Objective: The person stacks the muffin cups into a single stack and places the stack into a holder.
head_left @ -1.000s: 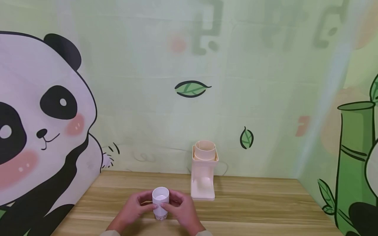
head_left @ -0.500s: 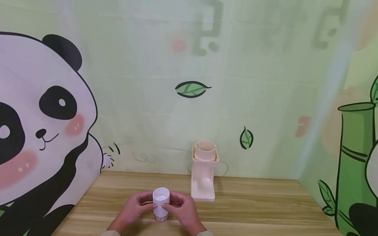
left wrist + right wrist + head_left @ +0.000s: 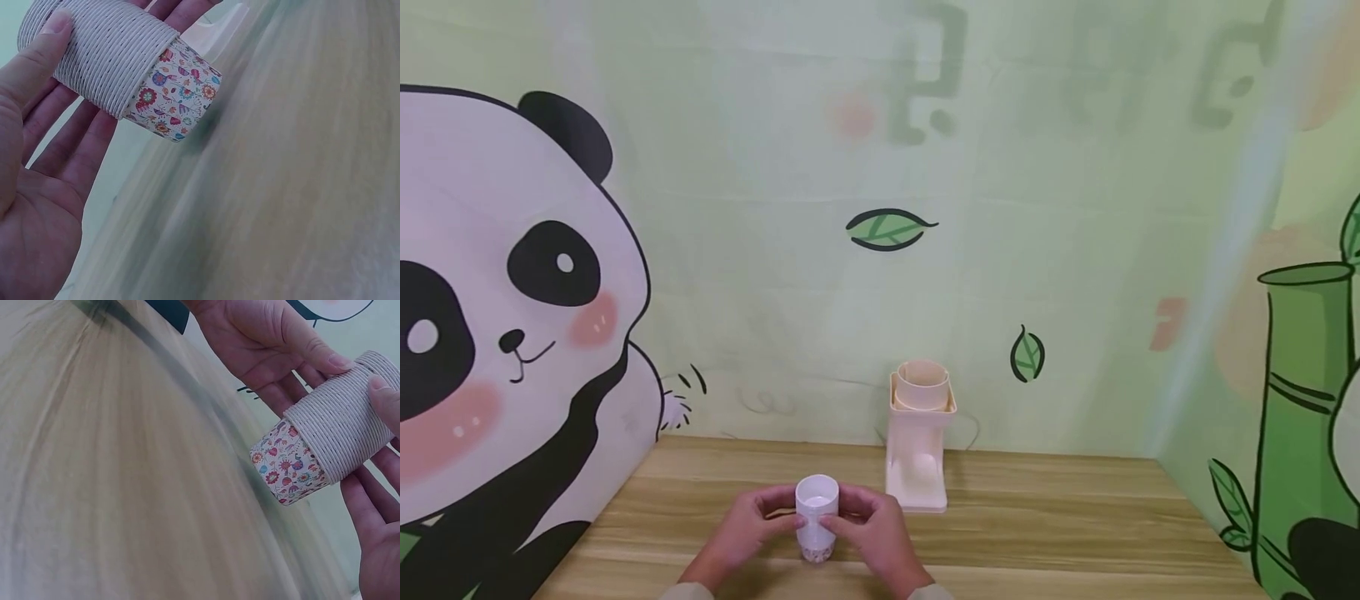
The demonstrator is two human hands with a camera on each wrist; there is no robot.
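A stack of nested paper cups [image 3: 817, 504] stands upright between my two hands, white inside, at the front of the table in the head view. Its many rims form close ridges in the left wrist view, and the lowest cup [image 3: 178, 94] shows a colourful bird-and-flower print. My left hand [image 3: 748, 529] grips the stack from the left, thumb on the near side. From the right, my right hand [image 3: 880, 533] holds it likewise, its thumb close to the other. The fingers behind the stack are partly hidden in the head view.
Behind the hands, slightly right, a pale pink stand [image 3: 916, 467] rests on the wooden table [image 3: 1060, 517]. A pink round tube [image 3: 922, 390] sits in its square top. A green cloth backdrop [image 3: 775, 275] with a panda print rises behind the table.
Both hands and the cup stack have shifted slightly to the right in the head view. The grip looks the same, and the pink stand has stayed in place.
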